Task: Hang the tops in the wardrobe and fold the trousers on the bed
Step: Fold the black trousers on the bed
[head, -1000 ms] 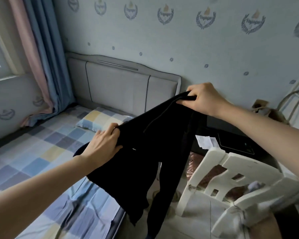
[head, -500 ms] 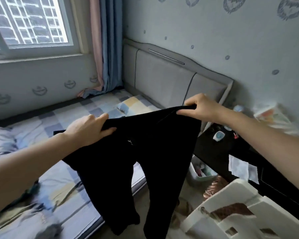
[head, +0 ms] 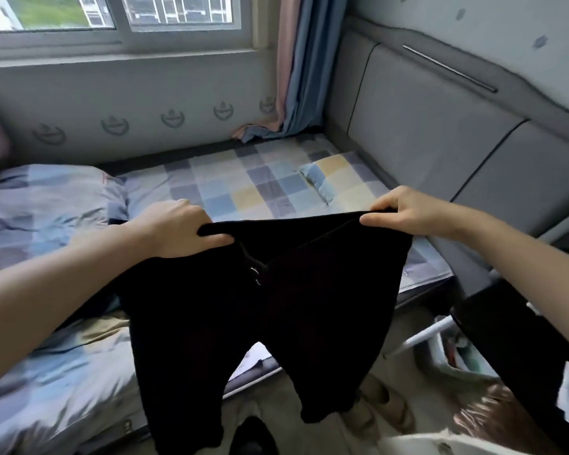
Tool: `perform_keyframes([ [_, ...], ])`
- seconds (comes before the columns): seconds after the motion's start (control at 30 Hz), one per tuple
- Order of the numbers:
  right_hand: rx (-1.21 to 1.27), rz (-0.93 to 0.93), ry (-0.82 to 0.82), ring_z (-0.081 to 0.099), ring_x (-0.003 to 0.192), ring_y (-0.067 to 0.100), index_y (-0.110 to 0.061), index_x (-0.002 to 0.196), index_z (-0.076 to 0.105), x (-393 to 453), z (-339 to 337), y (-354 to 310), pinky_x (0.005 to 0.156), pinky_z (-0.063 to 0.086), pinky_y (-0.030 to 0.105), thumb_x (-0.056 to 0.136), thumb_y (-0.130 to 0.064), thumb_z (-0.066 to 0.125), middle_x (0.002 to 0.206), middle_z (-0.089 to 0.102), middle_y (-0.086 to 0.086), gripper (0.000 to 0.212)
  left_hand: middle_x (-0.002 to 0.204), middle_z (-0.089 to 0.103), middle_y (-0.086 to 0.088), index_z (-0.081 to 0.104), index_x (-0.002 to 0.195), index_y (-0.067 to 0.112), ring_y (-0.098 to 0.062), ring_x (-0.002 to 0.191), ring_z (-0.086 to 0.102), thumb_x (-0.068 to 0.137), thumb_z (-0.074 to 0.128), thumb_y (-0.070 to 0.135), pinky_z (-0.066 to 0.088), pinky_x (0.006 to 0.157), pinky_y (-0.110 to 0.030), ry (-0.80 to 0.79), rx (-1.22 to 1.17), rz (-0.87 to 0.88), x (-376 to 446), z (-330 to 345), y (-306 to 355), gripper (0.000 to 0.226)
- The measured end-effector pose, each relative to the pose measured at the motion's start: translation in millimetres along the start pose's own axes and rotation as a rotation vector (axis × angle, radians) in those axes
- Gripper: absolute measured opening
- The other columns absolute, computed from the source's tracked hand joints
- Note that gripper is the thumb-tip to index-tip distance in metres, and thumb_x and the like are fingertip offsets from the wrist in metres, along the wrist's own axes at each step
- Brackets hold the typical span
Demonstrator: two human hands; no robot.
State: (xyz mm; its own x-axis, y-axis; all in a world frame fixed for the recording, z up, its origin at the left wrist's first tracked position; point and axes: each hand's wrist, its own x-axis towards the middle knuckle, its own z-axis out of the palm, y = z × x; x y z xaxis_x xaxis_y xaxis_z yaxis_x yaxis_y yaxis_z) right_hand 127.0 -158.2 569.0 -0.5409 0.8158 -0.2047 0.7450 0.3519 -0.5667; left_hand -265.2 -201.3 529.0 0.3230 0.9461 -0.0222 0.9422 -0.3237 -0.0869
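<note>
Centrally in the frame, a pair of black trousers [head: 270,310] is held spread by its waistband, above the near edge of the bed [head: 250,185]. The left hand [head: 174,229] is seen left of centre, its fingers curled over the waistband's left end with the thumb pinching from below; the right hand [head: 408,211] is seen right of centre, its fingers and thumb clenched on the right end. The waistband is thus pulled nearly taut between the two grips, and the legs hang free toward the lower frame, over the mattress edge and the floor. This hold is judged to serve the folding step: with the garment opened flat and square to the bed, it can be laid down without creases. A checked pillow [head: 335,178] lies behind the waistband, near the grey headboard [head: 424,126] at upper right; a crumpled duvet [head: 46,205] occupies the left.
</note>
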Motion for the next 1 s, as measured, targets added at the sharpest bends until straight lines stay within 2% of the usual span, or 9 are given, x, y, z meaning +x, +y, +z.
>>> perform_keyframes([
  [0.13, 0.001, 0.042, -0.05, 0.039, 0.051, 0.002, 0.003, 0.075, 0.063, 101.2, -6.7, 18.8, 0.047, 0.031, 0.016, 0.091, -0.036, 0.06, 0.056, 0.043, -0.008, 0.043, 0.087, 0.07, -0.002, 0.073, 0.087, 0.029, -0.026, 0.081, 0.066, 0.073, 0.025, 0.088, 0.042, 0.062, -0.028, 0.0, 0.011, -0.01, 67.8, 31.8, -59.0, 0.078],
  [0.27, -0.002, 0.106, 0.317, 0.057, 0.057, 0.02, -0.006, 0.085, 0.07, 250.4, -11.8, 47.8, 0.043, 0.043, 0.014, 0.09, -0.028, 0.065, 0.068, 0.061, 0.005, 0.024, 0.086, 0.068, -0.015, 0.066, 0.086, 0.017, -0.037, 0.081, 0.066, 0.084, 0.044, 0.073, 0.04, 0.063, -0.034, 0.17, 0.089, -0.109, 178.1, 68.7, -134.4, 0.06],
  [0.3, 0.023, 0.117, 0.457, 0.063, 0.066, 0.025, -0.006, 0.096, 0.07, 325.5, -13.5, 66.7, 0.048, 0.048, 0.012, 0.09, -0.022, 0.065, 0.081, 0.066, 0.009, 0.017, 0.092, 0.067, -0.019, 0.062, 0.093, 0.012, -0.04, 0.086, 0.065, 0.089, 0.051, 0.061, 0.043, 0.066, -0.038, 0.241, 0.083, -0.194, 234.3, 88.8, -170.6, 0.05],
  [0.37, 0.021, 0.179, 0.565, 0.063, 0.095, 0.032, -0.008, 0.124, 0.059, 386.4, -2.0, 88.5, 0.077, 0.057, 0.029, 0.091, -0.012, 0.06, 0.112, 0.061, 0.018, 0.033, 0.113, 0.058, -0.025, 0.051, 0.12, 0.004, -0.043, 0.105, 0.058, 0.095, 0.057, 0.033, 0.045, 0.082, -0.048, 0.308, 0.001, -0.392, 281.7, 116.2, -201.5, 0.039],
  [0.43, -0.049, 0.278, 0.576, 0.051, 0.117, 0.036, -0.009, 0.139, 0.045, 451.6, 29.6, 128.8, 0.098, 0.041, 0.035, 0.092, -0.01, 0.054, 0.132, 0.049, 0.022, 0.048, 0.132, 0.046, -0.025, 0.03, 0.144, 0.004, -0.041, 0.122, 0.046, 0.096, 0.054, 0.022, 0.038, 0.096, -0.051, 0.281, -0.104, -0.634, 324.8, 169.9, -227.7, 0.057],
  [0.53, -0.093, 0.399, 0.307, 0.045, 0.125, 0.035, -0.006, 0.139, 0.043, 481.4, 123.7, 184.7, 0.098, 0.036, 0.033, 0.093, -0.007, 0.048, 0.14, 0.044, 0.021, 0.046, 0.147, 0.036, -0.019, 0.019, 0.151, 0.006, -0.035, 0.135, 0.034, 0.095, 0.051, 0.021, 0.034, 0.106, -0.049, 0.03, -0.248, -0.72, 331.6, 272.0, -214.3, 0.066],
  [0.7, -0.055, 0.514, -0.148, 0.052, 0.122, 0.031, -0.003, 0.129, 0.052, 437.1, 261.0, 267.5, 0.099, 0.038, 0.031, 0.094, -0.008, 0.049, 0.132, 0.056, 0.017, 0.036, 0.15, 0.033, -0.007, 0.036, 0.143, 0.01, -0.025, 0.141, 0.028, 0.092, 0.053, 0.022, 0.036, 0.109, -0.044, -0.464, -0.328, -0.526, 280.5, 417.4, -139.2, 0.055],
  [0.87, 0.061, 0.618, -0.178, 0.053, 0.121, 0.029, -0.002, 0.125, 0.055, 446.4, 292.1, 329.6, 0.102, 0.039, 0.033, 0.092, -0.008, 0.052, 0.129, 0.059, 0.017, 0.034, 0.147, 0.036, -0.002, 0.043, 0.139, 0.014, -0.025, 0.131, 0.043, 0.092, 0.048, 0.02, 0.042, 0.104, -0.042, -0.642, -0.554, -0.52, 278.2, 484.1, -69.3, 0.048],
  [1.0, 0.167, 0.616, -0.143, 0.058, 0.11, 0.031, 0.0, 0.119, 0.059, 492.0, 315.5, 375.4, 0.094, 0.044, 0.036, 0.091, -0.007, 0.052, 0.119, 0.063, 0.018, 0.029, 0.149, 0.035, -0.003, 0.035, 0.147, 0.018, -0.027, 0.131, 0.043, 0.095, 0.045, 0.021, 0.043, 0.102, -0.043, -0.653, -0.618, -0.519, 311.5, 531.4, -13.1, 0.053],
])
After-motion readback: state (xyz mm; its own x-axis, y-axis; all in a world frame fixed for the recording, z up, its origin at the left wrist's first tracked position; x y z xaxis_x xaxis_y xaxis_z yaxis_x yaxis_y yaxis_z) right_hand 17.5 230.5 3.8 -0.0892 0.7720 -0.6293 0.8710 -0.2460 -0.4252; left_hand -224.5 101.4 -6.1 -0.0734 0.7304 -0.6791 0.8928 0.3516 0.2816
